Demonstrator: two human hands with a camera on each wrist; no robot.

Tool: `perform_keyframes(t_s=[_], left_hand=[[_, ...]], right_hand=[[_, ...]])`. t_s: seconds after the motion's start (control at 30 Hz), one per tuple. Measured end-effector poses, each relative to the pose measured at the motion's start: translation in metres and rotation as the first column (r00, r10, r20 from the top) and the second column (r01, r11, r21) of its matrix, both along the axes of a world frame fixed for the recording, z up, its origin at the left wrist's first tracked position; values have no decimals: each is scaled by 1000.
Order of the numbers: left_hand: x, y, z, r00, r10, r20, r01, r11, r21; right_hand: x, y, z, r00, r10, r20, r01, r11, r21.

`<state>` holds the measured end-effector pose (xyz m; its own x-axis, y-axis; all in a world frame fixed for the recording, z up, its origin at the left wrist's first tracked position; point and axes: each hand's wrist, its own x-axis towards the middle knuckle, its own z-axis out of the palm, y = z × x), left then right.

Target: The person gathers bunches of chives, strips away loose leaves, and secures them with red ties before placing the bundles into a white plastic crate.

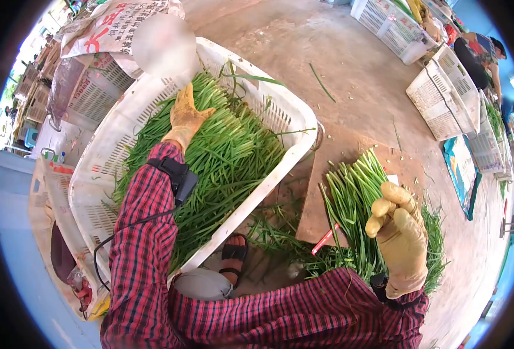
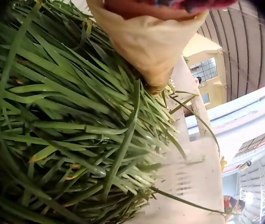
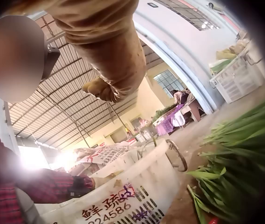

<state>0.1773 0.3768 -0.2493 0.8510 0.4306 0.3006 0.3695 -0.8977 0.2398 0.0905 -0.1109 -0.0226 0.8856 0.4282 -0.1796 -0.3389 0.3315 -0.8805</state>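
My left hand (image 1: 187,119), in a yellowish work glove, rests on a heap of long green chives (image 1: 239,145) in a white plastic crate (image 1: 303,136). Its thumb and fingers are spread over the pale cut ends. In the left wrist view the glove (image 2: 146,42) reaches down at the stalks, hiding its fingertips. My right hand (image 1: 403,244), gloved too, is raised palm up with loosely bent fingers and nothing in them. Beside it a smaller bunch of chives (image 1: 353,192) lies on a brown board (image 1: 338,151). A red and white strip (image 1: 325,238) lies near that bunch.
Loose chives (image 1: 280,232) lie on the floor between crate and board. A sandalled foot (image 1: 234,259) stands against the crate's near side. Printed sacks (image 1: 108,29) sit behind it. More white crates (image 1: 443,93) and a bending person (image 1: 481,58) are at the far right.
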Motion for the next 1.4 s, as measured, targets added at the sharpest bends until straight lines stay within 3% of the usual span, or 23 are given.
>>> perform_keyframes(t_s=[0.07, 0.13, 0.27, 0.3, 0.37, 0.5, 0.57, 0.63, 0.67, 0.7, 0.8, 0.9, 1.0, 1.13, 1.3, 1.4], left_hand=[[11, 4, 4, 996, 28, -90, -25, 999, 37], [19, 15, 2, 990, 41, -132, -56, 992, -114], [24, 23, -18, 991, -39, -127, 11, 978, -208], [22, 23, -8, 991, -37, -130, 9, 978, -208], [19, 27, 4, 965, -61, -254, 50, 998, -50], [19, 39, -6, 959, -132, -252, 117, 990, -76], [20, 42, -8, 969, -136, -206, 111, 986, -127], [24, 48, -3, 982, -54, -183, -12, 940, -341], [29, 70, -22, 994, -66, -85, 25, 911, -411], [30, 68, -18, 994, -64, -85, 24, 910, -413], [27, 64, 5, 899, -261, -353, 202, 960, -195], [29, 61, 12, 884, -213, -415, 154, 973, -171], [30, 62, 1, 943, -163, -291, 111, 976, -190], [40, 70, 10, 889, -261, -375, 103, 914, -392], [35, 71, 19, 836, -350, -423, 264, 932, -248], [41, 73, 13, 869, -346, -353, 160, 873, -461]], right_hand=[[6, -1, -4, 1000, 10, -2, -10, 1000, -15], [10, -2, -7, 1000, 3, -7, -3, 999, -33], [18, -5, -15, 999, 9, -33, -10, 999, -34], [18, -5, -16, 999, 10, -37, -12, 999, -34], [17, -5, -19, 999, 0, -43, -3, 997, -76], [12, -5, -27, 997, 24, -71, -31, 994, -102], [9, -4, -27, 998, 18, -64, -29, 985, -170], [8, -7, -28, 998, 28, -54, -38, 980, -194], [8, -8, -28, 998, 41, -44, -49, 975, -216], [9, -9, -29, 998, 42, -43, -50, 975, -218], [14, -9, -33, 996, 51, -68, -66, 966, -248], [20, -4, -36, 994, 56, -92, -77, 967, -244], [22, -3, -40, 992, 73, -103, -100, 953, -288], [22, -3, -46, 988, 97, -123, -129, 948, -291], [25, 3, -50, 983, 104, -152, -148, 939, -311], [27, 5, -52, 979, 124, -162, -171, 932, -319]])
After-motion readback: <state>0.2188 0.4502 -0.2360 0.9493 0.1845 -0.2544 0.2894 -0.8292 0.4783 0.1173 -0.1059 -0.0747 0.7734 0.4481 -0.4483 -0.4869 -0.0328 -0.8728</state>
